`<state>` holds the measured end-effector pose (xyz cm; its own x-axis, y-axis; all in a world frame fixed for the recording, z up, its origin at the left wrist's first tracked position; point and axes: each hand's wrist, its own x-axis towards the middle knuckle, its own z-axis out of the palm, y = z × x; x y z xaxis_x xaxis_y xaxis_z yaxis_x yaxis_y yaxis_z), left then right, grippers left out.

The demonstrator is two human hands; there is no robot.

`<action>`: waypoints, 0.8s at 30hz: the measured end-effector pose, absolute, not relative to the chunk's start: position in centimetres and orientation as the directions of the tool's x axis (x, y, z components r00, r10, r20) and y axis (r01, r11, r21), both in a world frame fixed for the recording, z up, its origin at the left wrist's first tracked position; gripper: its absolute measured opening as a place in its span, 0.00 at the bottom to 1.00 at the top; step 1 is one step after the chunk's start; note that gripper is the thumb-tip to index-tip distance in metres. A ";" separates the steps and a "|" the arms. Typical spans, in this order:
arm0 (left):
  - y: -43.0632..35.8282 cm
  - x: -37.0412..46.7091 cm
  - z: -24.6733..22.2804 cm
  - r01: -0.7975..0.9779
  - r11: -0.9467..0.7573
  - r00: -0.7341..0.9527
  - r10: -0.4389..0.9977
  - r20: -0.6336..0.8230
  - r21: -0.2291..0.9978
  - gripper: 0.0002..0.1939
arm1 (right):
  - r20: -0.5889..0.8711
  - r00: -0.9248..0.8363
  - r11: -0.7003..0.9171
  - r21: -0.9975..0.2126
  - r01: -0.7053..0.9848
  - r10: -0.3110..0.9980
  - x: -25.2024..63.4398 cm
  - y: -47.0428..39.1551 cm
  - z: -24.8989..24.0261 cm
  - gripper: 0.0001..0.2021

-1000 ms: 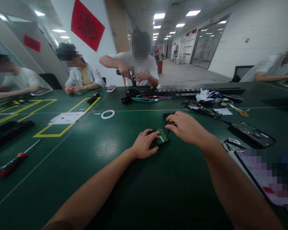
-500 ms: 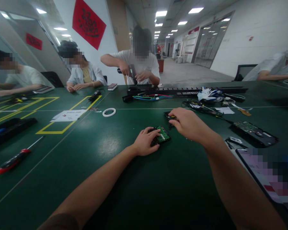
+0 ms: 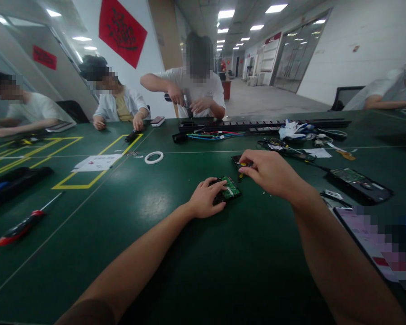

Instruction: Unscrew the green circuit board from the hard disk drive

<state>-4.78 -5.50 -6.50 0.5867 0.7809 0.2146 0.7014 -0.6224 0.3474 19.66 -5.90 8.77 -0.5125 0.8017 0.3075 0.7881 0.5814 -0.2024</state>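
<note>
A hard drive with a green circuit board lies on the table before me. My left hand grips it from the left, fingers spread over the board and thumb at its near edge. Just beyond its right corner, my right hand is closed on a small black tool with yellow marks. A thin dark part of that tool points down near the drive's edge. My fingers cover most of the tool, so its exact kind is unclear. Tiny light bits lie right of the drive.
Another drive-like unit and a tablet-like screen are at right. Cables and white-blue gloves lie beyond. A tape roll, paper, and red-black screwdriver are leftward. Several people sit around the table.
My right hand has shifted very slightly, showing more of the tool's yellow marks. My left hand stays on the hard drive. A co-worker's hand at left has reached to a black tool.
</note>
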 end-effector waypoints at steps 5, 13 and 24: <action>-5.5 -4.8 -6.3 0.699 -0.623 0.588 0.780 0.213 0.351 0.30 | 0.353 -0.502 0.585 -0.183 0.790 0.789 20.0 -5.4 8.5 0.09; -5.6 -4.7 -6.3 0.702 -0.621 0.581 0.783 0.223 0.349 0.30 | 0.326 -0.566 0.647 -0.255 0.718 0.757 19.7 -5.9 8.9 0.12; -5.7 -4.8 -6.2 0.704 -0.617 0.583 0.785 0.211 0.351 0.30 | 0.295 -0.527 0.595 -0.226 0.772 0.797 20.5 -5.8 9.2 0.10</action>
<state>-4.77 -5.66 -6.18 0.5826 0.7848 0.2114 0.7042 -0.6173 0.3508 20.50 -5.78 9.21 -0.5273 0.7966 0.2954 0.7715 0.5946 -0.2262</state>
